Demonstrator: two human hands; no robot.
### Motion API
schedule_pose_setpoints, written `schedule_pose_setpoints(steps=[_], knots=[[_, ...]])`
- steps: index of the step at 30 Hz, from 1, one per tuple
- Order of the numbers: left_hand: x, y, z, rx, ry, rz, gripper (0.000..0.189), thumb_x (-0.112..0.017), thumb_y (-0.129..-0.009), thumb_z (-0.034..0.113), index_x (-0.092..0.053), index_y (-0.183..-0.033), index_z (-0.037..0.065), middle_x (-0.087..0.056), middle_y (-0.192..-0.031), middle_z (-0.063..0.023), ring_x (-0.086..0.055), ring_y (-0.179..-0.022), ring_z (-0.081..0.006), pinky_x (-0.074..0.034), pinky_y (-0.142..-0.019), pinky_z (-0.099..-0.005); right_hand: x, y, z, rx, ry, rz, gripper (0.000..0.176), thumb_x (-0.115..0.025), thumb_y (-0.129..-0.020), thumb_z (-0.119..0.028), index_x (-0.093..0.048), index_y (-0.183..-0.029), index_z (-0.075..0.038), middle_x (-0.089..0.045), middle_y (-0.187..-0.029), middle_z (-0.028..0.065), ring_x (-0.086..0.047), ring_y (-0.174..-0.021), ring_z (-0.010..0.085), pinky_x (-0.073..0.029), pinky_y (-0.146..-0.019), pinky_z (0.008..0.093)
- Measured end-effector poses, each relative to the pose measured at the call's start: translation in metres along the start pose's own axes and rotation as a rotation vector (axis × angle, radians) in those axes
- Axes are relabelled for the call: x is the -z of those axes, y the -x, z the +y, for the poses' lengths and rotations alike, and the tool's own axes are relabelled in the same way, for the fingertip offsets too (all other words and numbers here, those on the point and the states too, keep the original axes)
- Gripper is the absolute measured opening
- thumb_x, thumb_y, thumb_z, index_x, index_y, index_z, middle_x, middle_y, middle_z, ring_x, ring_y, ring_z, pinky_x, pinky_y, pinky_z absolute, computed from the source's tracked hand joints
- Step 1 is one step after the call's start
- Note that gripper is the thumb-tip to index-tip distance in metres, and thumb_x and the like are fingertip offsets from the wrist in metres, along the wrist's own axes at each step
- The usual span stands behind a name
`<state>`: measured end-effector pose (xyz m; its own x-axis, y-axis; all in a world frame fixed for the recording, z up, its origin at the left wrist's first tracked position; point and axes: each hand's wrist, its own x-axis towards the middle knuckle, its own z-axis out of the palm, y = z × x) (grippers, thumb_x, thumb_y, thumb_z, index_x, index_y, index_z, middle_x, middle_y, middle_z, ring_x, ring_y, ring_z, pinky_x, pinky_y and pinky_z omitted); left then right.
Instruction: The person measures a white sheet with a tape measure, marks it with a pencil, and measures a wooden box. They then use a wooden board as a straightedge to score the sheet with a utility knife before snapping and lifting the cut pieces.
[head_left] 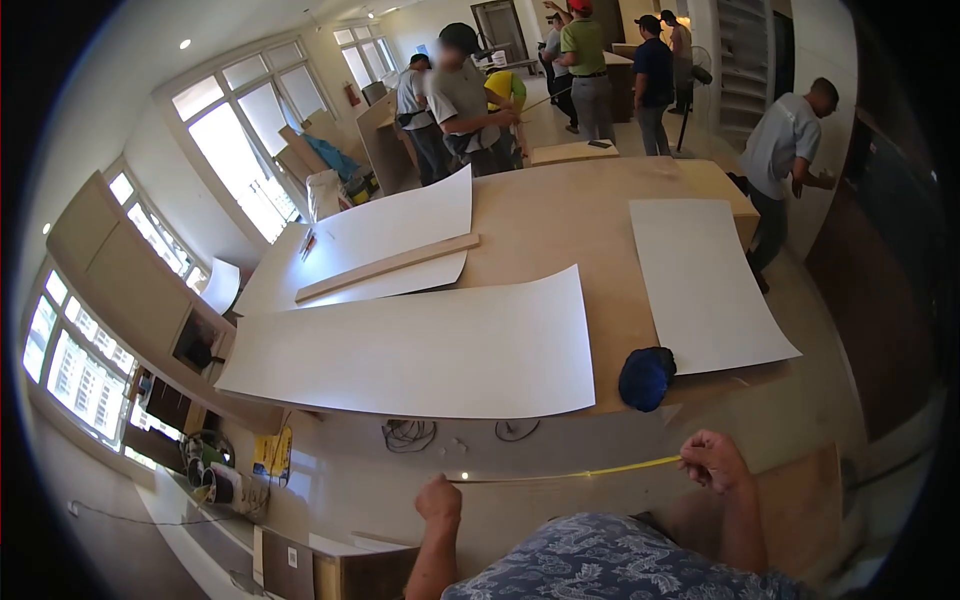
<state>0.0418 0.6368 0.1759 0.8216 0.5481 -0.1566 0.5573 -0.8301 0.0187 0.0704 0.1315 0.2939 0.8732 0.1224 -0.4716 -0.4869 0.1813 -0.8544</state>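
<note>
A thin yellow measuring tape (630, 466) stretches in front of my body, between both hands. My left hand (439, 499) is closed at its left end, and the fingers hide what they pinch. At the tape's right end my right hand (714, 460) grips the yellow blade between thumb and fingers. Both hands are near the close edge of a large wooden table (540, 220). On it lie a long white sheet (420, 355) with curled edges, a second white sheet (400, 235) behind it and a third white sheet (705, 280) at the right. A dark blue cap-like bundle (647, 378) rests at the table edge.
A wooden strip (390, 268) lies across the rear sheet. Coiled cable (409, 434) is on the floor beneath the table. Boxes (335, 570) stand at lower left. Several people work beyond the table; one person (785, 150) is at the right wall.
</note>
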Motion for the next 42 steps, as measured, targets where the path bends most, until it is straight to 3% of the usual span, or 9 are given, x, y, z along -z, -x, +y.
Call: schedule_pose_setpoints(steps=[6,9,15,18,24,28,33,39,42], knots=[[0.065,-0.102,-0.052,0.102,0.009,0.310,0.009,-0.061,-0.088,0.013,-0.068,-0.093,0.009,-0.073,-0.094,-0.0129,-0.074,-0.087,-0.0322,-0.059,-0.074,-0.0438,-0.094,-0.070,-0.019,0.031,-0.132,-0.292,0.022,-0.077,-0.088,-0.004,-0.060,-0.101,-0.005,-0.072,-0.080,0.0105,-0.061,-0.054,0.0094,-0.040,-0.044,0.0212],[0.086,-0.152,-0.049,0.075,0.045,0.397,0.009,-0.063,-0.087,0.012,-0.067,-0.094,0.009,-0.073,-0.098,-0.0131,-0.074,-0.091,-0.0315,-0.059,-0.076,-0.0430,-0.115,-0.110,-0.027,0.049,-0.207,-0.270,0.020,-0.076,-0.091,-0.006,-0.060,-0.102,-0.006,-0.071,-0.079,0.0092,-0.061,-0.054,0.0104,-0.042,-0.044,0.0226],[0.124,-0.246,-0.018,0.001,-0.107,0.309,0.012,-0.060,-0.089,0.013,-0.070,-0.096,0.010,-0.075,-0.099,-0.0127,-0.074,-0.094,-0.0321,-0.059,-0.080,-0.0415,-0.130,-0.214,0.008,-0.020,-0.413,-0.089,0.020,-0.072,-0.098,-0.025,-0.059,-0.091,-0.011,-0.068,-0.080,0.0066,-0.058,-0.055,0.0100,-0.040,-0.041,0.0249],[0.122,-0.288,0.001,0.008,-0.165,0.237,0.015,-0.058,-0.091,0.013,-0.072,-0.097,0.010,-0.075,-0.100,-0.0121,-0.074,-0.094,-0.0317,-0.059,-0.081,-0.0427,-0.146,-0.255,0.020,-0.049,-0.412,0.016,0.021,-0.070,-0.098,-0.027,-0.058,-0.092,-0.011,-0.066,-0.079,0.0053,-0.056,-0.057,0.0104,-0.039,-0.042,0.0260],[0.085,-0.354,0.038,-0.075,-0.317,0.181,0.019,-0.056,-0.097,0.019,-0.073,-0.102,0.013,-0.074,-0.103,-0.0063,-0.074,-0.092,-0.0259,-0.055,-0.078,-0.0411,-0.167,-0.329,0.031,-0.095,-0.283,0.299,0.025,-0.066,-0.100,-0.032,-0.056,-0.094,-0.010,-0.061,-0.075,0.0042,-0.051,-0.054,0.0119,-0.038,-0.040,0.0275],[0.049,-0.407,0.049,-0.218,-0.316,-0.025,0.025,-0.056,-0.097,0.018,-0.079,-0.100,0.013,-0.077,-0.104,-0.0090,-0.075,-0.100,-0.0272,-0.054,-0.083,-0.0409,-0.167,-0.369,0.054,-0.094,-0.249,0.488,0.031,-0.067,-0.098,-0.037,-0.057,-0.089,-0.009,-0.059,-0.070,0.0042,-0.049,-0.049,0.0130,-0.036,-0.038,0.0291],[0.013,-0.454,0.031,-0.408,-0.202,-0.159,0.025,-0.055,-0.092,0.013,-0.077,-0.105,0.011,-0.075,-0.109,-0.0136,-0.071,-0.106,-0.0315,-0.056,-0.087,-0.0436,-0.151,-0.397,0.105,-0.111,-0.155,0.540,0.032,-0.069,-0.097,-0.035,-0.058,-0.086,-0.008,-0.060,-0.066,0.0066,-0.050,-0.046,0.0141,-0.034,-0.034,0.0289],[0.000,-0.472,0.005,-0.636,-0.097,-0.170,0.025,-0.055,-0.092,0.014,-0.074,-0.107,0.011,-0.071,-0.113,-0.0143,-0.069,-0.109,-0.0324,-0.055,-0.088,-0.0468,-0.147,-0.375,0.113,0.005,-0.124,0.470,0.042,-0.070,-0.096,-0.042,-0.060,-0.075,-0.007,-0.061,-0.063,0.0059,-0.048,-0.042,0.0134,-0.032,-0.033,0.0292],[-0.004,-0.491,-0.004,-0.647,-0.141,-0.216,0.024,-0.057,-0.091,0.015,-0.074,-0.108,0.012,-0.072,-0.111,-0.0139,-0.070,-0.107,-0.0317,-0.055,-0.087,-0.0457,-0.147,-0.384,0.108,-0.070,-0.030,0.501,0.042,-0.071,-0.095,-0.044,-0.061,-0.075,-0.008,-0.061,-0.063,0.0053,-0.048,-0.042,0.0131,-0.034,-0.034,0.0293]])
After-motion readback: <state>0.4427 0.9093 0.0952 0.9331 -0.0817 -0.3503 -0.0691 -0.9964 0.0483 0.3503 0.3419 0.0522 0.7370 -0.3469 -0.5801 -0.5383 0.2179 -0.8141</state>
